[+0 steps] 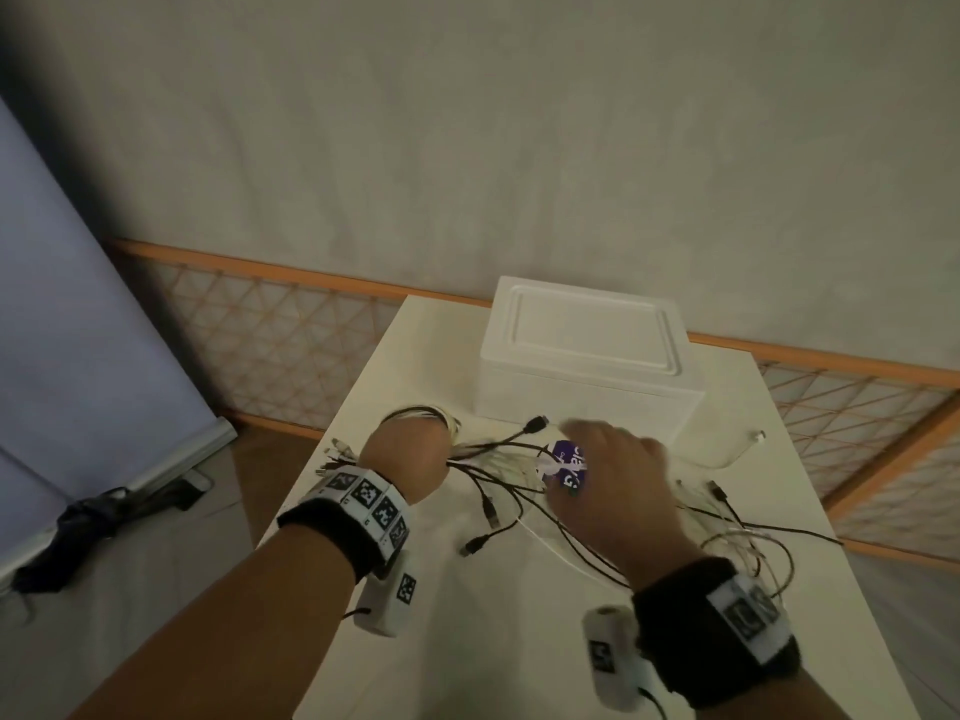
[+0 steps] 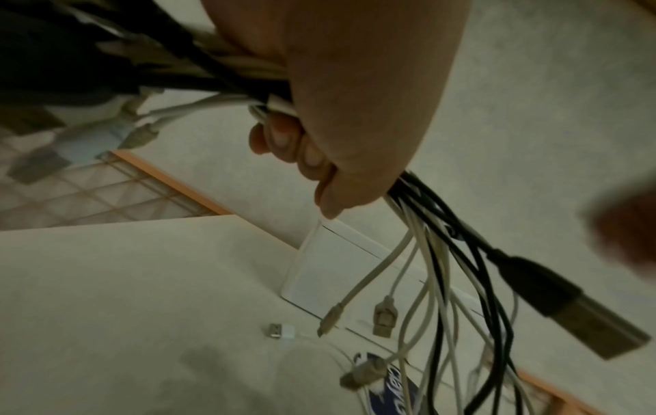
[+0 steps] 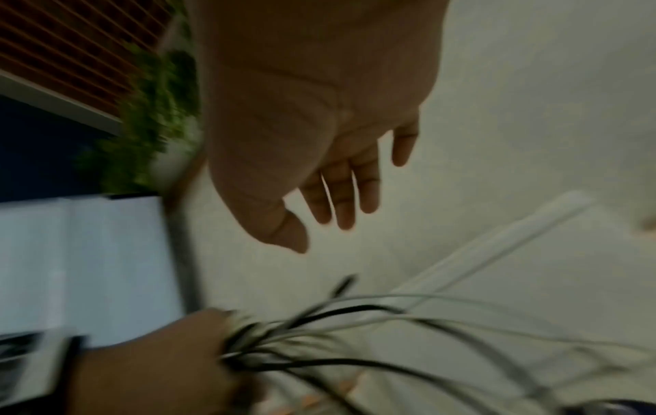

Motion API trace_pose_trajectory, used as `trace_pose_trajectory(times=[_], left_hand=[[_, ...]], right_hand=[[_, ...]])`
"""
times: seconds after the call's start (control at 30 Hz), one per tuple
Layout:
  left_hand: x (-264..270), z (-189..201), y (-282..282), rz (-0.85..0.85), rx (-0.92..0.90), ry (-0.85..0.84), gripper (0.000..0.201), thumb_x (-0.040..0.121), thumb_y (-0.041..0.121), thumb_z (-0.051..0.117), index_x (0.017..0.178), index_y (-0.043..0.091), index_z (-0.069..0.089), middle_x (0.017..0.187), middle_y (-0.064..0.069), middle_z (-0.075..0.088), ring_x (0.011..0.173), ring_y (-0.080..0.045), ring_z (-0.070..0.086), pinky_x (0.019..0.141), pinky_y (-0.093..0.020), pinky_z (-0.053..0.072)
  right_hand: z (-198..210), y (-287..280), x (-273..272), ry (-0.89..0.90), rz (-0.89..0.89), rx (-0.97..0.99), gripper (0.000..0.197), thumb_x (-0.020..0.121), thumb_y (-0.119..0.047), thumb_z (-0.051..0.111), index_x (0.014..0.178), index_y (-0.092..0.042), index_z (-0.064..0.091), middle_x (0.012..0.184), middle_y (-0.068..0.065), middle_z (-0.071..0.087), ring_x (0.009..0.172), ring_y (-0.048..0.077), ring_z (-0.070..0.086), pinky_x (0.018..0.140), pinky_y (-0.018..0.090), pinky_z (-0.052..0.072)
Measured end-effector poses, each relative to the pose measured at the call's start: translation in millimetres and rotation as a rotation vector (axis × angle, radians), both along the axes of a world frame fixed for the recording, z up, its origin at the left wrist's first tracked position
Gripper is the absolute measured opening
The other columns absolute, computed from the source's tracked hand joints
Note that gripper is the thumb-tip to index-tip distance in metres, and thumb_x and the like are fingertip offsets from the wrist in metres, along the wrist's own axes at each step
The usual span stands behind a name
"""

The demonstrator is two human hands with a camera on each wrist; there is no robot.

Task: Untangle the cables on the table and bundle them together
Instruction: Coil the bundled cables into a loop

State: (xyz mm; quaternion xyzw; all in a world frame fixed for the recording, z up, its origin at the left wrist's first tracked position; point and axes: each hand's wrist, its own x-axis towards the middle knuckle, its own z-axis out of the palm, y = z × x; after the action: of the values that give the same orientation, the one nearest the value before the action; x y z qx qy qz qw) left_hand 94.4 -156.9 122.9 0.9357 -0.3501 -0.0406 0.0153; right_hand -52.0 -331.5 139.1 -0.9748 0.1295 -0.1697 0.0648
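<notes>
My left hand [image 1: 408,459] grips a bundle of black and white cables [image 1: 498,454] in its fist, above the left part of the white table [image 1: 467,641]. In the left wrist view the curled fingers [image 2: 284,140] close round the bundle [image 2: 436,230], and USB plugs hang from its free ends. My right hand [image 1: 608,470] hovers with straight, spread fingers [image 3: 337,196] over the cables' fanned ends and holds nothing. The right wrist view, blurred, shows the left hand [image 3: 159,365] holding the cables [image 3: 355,323].
A purple and white packet [image 1: 569,459] lies under the cable ends. A white lidded box [image 1: 587,366] stands at the table's back. More loose cables [image 1: 737,532] lie at the right, and a white cable [image 1: 727,454] curves toward the right edge.
</notes>
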Motion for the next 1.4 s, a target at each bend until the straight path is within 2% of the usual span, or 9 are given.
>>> trace_pose_trajectory(times=[0.1,0.2,0.37,0.53,0.83,0.97,1.1,1.23,1.4], left_hand=[[-19,3,-13,-0.191,0.01,-0.068,0.019,0.078,0.009,0.051,0.094,0.013,0.059,0.09,-0.005,0.061,0.084,-0.025,0.06,0.069,-0.03,0.042],[-24,11,-14,-0.258,0.053,-0.135,0.02,0.08,0.008,0.05,0.097,0.014,0.058,0.093,-0.005,0.06,0.083,-0.025,0.057,0.07,-0.031,0.039],[-18,6,-4,-0.225,0.033,-0.062,0.008,0.084,0.013,0.047,0.084,0.021,0.047,0.089,-0.005,0.058,0.079,-0.024,0.05,0.069,-0.031,0.039],[-17,-1,-13,-0.06,-0.22,0.211,0.024,0.087,0.019,0.055,0.071,0.02,0.037,0.072,0.004,0.042,0.075,-0.022,0.052,0.063,-0.027,0.037],[-42,29,-26,-0.166,-0.318,0.98,0.013,0.079,0.02,0.07,0.07,0.012,0.065,0.055,-0.005,0.055,0.047,-0.016,0.048,0.051,-0.02,0.044],[-63,39,-29,-0.296,-0.505,1.218,0.017,0.079,0.014,0.069,0.063,0.019,0.066,0.049,-0.004,0.053,0.042,-0.015,0.045,0.048,-0.021,0.039],[-67,51,-29,-0.366,-0.648,1.277,0.011,0.071,0.023,0.073,0.063,0.02,0.068,0.049,-0.007,0.054,0.038,-0.015,0.042,0.046,-0.021,0.037],[-71,49,-27,-0.394,-0.711,1.33,0.01,0.072,0.026,0.071,0.072,0.016,0.071,0.054,-0.01,0.055,0.037,-0.014,0.04,0.043,-0.018,0.034],[-75,39,-26,-0.367,-0.783,1.388,0.019,0.079,0.012,0.069,0.097,0.012,0.074,0.051,-0.008,0.052,0.036,-0.008,0.043,0.047,-0.019,0.041]], right_hand=[[-5,35,28,0.067,0.227,0.213,0.091,0.064,-0.062,0.059,0.142,-0.021,0.033,0.138,-0.003,0.05,0.129,0.016,0.044,0.112,0.049,0.026],[-19,37,38,0.346,0.189,0.605,0.07,0.067,-0.035,0.068,0.13,-0.024,0.04,0.106,-0.002,0.066,0.098,0.019,0.064,0.09,0.037,0.051],[-27,25,27,0.473,0.215,0.45,0.013,0.08,-0.026,0.056,0.09,-0.019,0.052,0.074,-0.006,0.052,0.075,0.02,0.057,0.065,0.031,0.046],[-5,12,23,0.325,0.193,-0.058,0.024,0.086,-0.033,0.05,0.107,-0.021,0.055,0.094,-0.001,0.063,0.085,0.024,0.063,0.064,0.031,0.045],[33,-22,41,-0.135,0.515,-0.501,0.019,0.068,-0.014,0.049,0.078,-0.025,0.062,0.064,-0.006,0.052,0.056,0.02,0.05,0.058,0.029,0.034],[32,-20,52,-0.288,0.638,-0.154,0.028,0.068,0.001,0.065,0.089,-0.018,0.068,0.07,-0.005,0.06,0.061,0.019,0.056,0.06,0.03,0.045],[36,-3,45,-0.178,0.561,0.707,0.017,0.077,-0.018,0.055,0.084,-0.018,0.071,0.067,-0.019,0.055,0.069,0.002,0.053,0.073,0.027,0.048],[32,0,40,-0.063,0.611,0.895,0.028,0.077,0.006,0.054,0.091,-0.01,0.072,0.066,-0.021,0.06,0.067,-0.001,0.057,0.071,0.016,0.043],[17,2,39,-0.012,0.522,1.04,0.028,0.08,0.006,0.056,0.09,-0.013,0.074,0.072,-0.009,0.065,0.077,0.007,0.063,0.087,0.036,0.053]])
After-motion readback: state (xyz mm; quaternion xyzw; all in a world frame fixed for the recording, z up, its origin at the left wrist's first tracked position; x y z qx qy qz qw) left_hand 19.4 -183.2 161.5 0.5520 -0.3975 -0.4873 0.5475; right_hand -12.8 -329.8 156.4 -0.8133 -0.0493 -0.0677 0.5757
